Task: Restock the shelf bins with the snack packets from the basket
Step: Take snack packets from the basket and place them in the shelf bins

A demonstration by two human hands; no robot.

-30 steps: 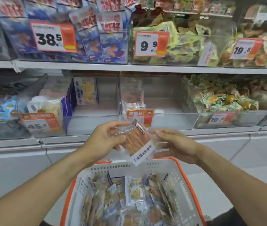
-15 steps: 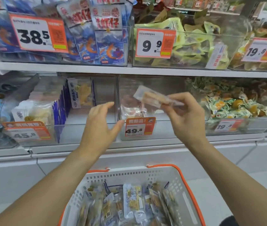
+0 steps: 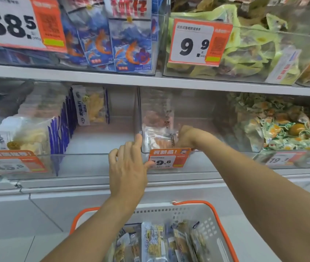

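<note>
Right hand (image 3: 185, 137) reaches inside the clear middle bin (image 3: 188, 110), fingers apparently curled on a snack packet (image 3: 158, 138) at its left front; the grip is partly hidden. Left hand (image 3: 129, 167), fingers relaxed, touches the bin's front corner. Best set the packet upright against the stack before releasing. More packets wait in the basket (image 3: 203, 210) below.

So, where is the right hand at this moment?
In the head view, the right hand is inside the clear middle bin on the lower shelf, right of centre, against the snack packets, just above the orange price tag.
</note>
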